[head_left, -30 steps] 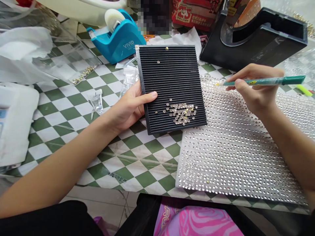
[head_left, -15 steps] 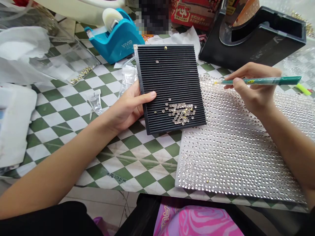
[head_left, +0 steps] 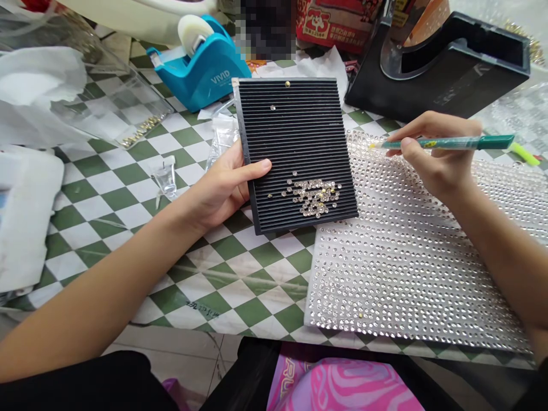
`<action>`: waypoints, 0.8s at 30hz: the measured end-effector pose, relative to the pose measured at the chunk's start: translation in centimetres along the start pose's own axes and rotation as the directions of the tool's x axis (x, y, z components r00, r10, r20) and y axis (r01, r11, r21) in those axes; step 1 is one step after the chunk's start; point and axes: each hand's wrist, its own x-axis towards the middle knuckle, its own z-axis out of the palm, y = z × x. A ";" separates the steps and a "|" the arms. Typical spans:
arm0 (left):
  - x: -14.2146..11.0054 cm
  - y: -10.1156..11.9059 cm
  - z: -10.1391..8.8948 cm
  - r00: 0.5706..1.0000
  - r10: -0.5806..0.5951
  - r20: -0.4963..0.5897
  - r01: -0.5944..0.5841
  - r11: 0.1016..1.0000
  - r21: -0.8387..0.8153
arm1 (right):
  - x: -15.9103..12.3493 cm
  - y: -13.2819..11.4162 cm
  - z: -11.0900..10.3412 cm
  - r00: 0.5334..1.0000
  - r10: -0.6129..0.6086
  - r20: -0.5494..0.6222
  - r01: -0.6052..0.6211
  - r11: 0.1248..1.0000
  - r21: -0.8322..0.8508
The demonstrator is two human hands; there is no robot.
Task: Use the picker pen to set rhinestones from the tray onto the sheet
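My left hand (head_left: pixel 235 182) grips the left edge of a black ridged tray (head_left: pixel 299 137), thumb on top and the other fingers mostly hidden beneath. A cluster of small clear and gold rhinestones (head_left: pixel 317 197) lies low on the tray, with a few single ones elsewhere on it. Pinched in my right hand (head_left: pixel 436 151) is a green pen-shaped picker (head_left: pixel 460 142) with a yellowish tip, pointing left. Its tip is over the far left part of a white sheet (head_left: pixel 314 274) set with rows of shiny rhinestones (head_left: pixel 406 268). Whether the tip touches a stone I cannot tell.
A blue tape dispenser (head_left: pixel 205 68) stands behind the tray, and a large black dispenser (head_left: pixel 440 74) at the back right. Left of them lies a clear box (head_left: pixel 141 97) with gold pieces. A small clear bag (head_left: pixel 166 174) rests on the checkered tablecloth (head_left: pixel 231 251).
My right hand and the picker have shifted slightly to the left over the sheet. My left hand and the tray have barely moved.
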 end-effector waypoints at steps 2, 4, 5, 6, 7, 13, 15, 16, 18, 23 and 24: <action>0.0 -0.1 -0.1 1.000 0.003 0.005 -0.003 1.000 -0.008 | 0.0 0.1 0.0 1.000 -0.005 0.004 0.005 1.000 0.006; 0.1 -0.2 -0.2 1.000 0.015 0.025 -0.015 1.000 -0.011 | 0.0 0.1 0.0 1.000 -0.012 0.001 0.012 1.000 0.006; 0.2 -0.2 -0.4 0.999 0.024 0.036 -0.024 1.000 -0.013 | 0.0 0.1 0.0 1.000 -0.013 0.000 0.013 1.000 0.003; 0.2 -0.3 -0.5 0.998 0.033 0.048 -0.032 0.999 -0.016 | 0.0 0.1 0.0 1.000 -0.013 -0.002 0.013 1.000 0.002; 0.3 -0.4 -0.6 0.998 0.040 0.056 -0.039 0.999 -0.021 | 0.0 0.0 0.0 1.000 -0.010 -0.004 0.010 1.000 0.005; 0.5 -0.6 -0.8 0.997 0.041 0.068 -0.036 0.997 -0.068 | -0.2 0.1 0.1 0.999 0.012 -0.049 -0.010 0.999 0.048; 0.5 -0.6 -0.7 0.997 0.044 0.065 -0.039 0.997 -0.070 | -0.2 0.1 0.1 0.999 0.008 -0.048 -0.006 0.999 0.037; 0.5 -0.6 -0.7 0.997 0.044 0.063 -0.040 0.997 -0.071 | -0.2 0.1 0.1 0.999 0.004 -0.046 -0.003 1.000 0.029; 0.5 -0.7 -0.7 0.997 0.044 0.062 -0.039 0.997 -0.070 | -0.2 0.2 0.1 0.999 -0.004 -0.037 0.005 1.000 0.019; 0.5 -0.6 -0.8 0.996 0.048 0.069 -0.042 0.996 -0.077 | -0.1 0.2 0.2 0.999 -0.030 -0.017 0.031 1.000 0.008; 0.5 -0.6 -0.8 0.996 0.047 0.071 -0.041 0.996 -0.075 | -0.1 0.2 0.2 0.999 -0.031 -0.019 0.031 0.999 0.010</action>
